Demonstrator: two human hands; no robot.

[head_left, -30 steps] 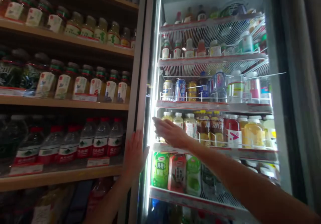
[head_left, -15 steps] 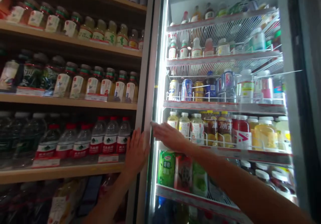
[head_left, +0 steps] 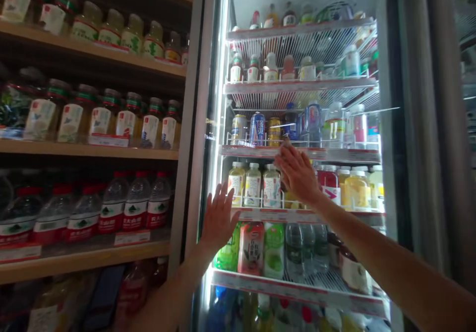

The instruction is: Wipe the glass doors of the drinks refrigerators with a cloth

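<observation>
A tall glass-fronted drinks fridge stands before me, its glass door (head_left: 388,183) between my hands and the lit shelves. My right hand (head_left: 297,173) lies flat on or just off the glass, fingers stretched up and left, before the third and fourth shelves. A pale patch shows at its fingertips; I cannot tell whether it is a thin cloth or a reflection. My left hand (head_left: 219,220) is open with fingers spread, by the left side of the glass. Behind it are a green drink bottle (head_left: 227,255) and several pale-labelled bottles (head_left: 253,185).
Wooden shelves (head_left: 89,151) at the left carry rows of juice bottles (head_left: 147,123) and red-capped water bottles (head_left: 136,200). A grey frame (head_left: 191,123) divides them from the fridge. Cans (head_left: 257,129) and more bottles fill the fridge shelves. A grey upright (head_left: 420,123) stands at the right.
My right hand has swept right from the fridge's left edge to the middle of the glass. My left hand has shifted from the frame onto the fridge side. The view has turned right.
</observation>
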